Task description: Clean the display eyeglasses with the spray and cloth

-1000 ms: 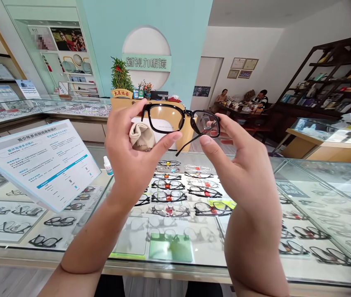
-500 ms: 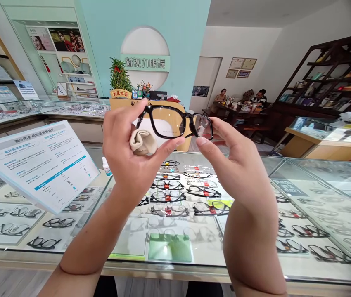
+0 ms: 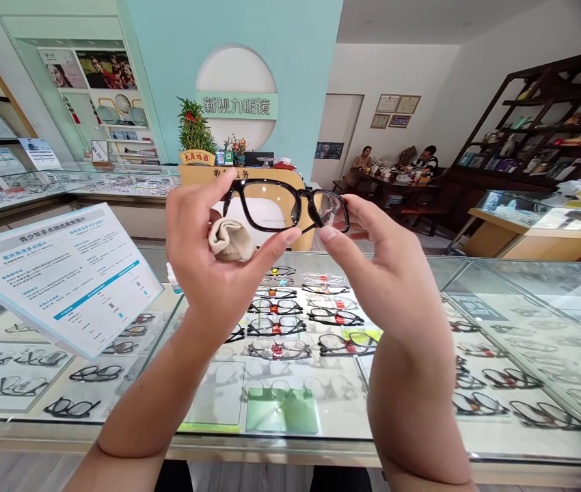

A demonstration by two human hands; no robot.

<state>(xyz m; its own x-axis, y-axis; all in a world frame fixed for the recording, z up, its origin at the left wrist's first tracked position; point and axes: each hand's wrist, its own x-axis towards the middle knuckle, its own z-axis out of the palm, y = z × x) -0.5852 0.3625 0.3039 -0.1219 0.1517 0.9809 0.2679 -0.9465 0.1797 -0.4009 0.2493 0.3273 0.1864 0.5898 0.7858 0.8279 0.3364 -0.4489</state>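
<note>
Black-framed eyeglasses [image 3: 301, 203] are held up above the glass counter, their lenses facing me at a slant. My left hand [image 3: 208, 239] grips the left side of the frame, thumb along the lower rim. A folded beige cloth [image 3: 230, 239] is tucked in the palm of that same hand. My right hand [image 3: 387, 253] pinches the right end of the frame between thumb and fingers. Printing too small to read shows on the left lens. The temples are mostly hidden behind the frame and fingers.
Below lies a glass display case [image 3: 208, 437] holding several rows of glasses. A printed sign [image 3: 65, 273] leans at the left beside a small white bottle [image 3: 173, 279]. Behind stand a wooden reception desk [image 3: 198, 179] and a potted plant [image 3: 195, 126]. Two people [image 3: 424, 162] sit at a far table.
The view has shifted slightly, and both hands with the eyeglasses appear a little further left and lower. The grip on the frame and the cloth is unchanged.
</note>
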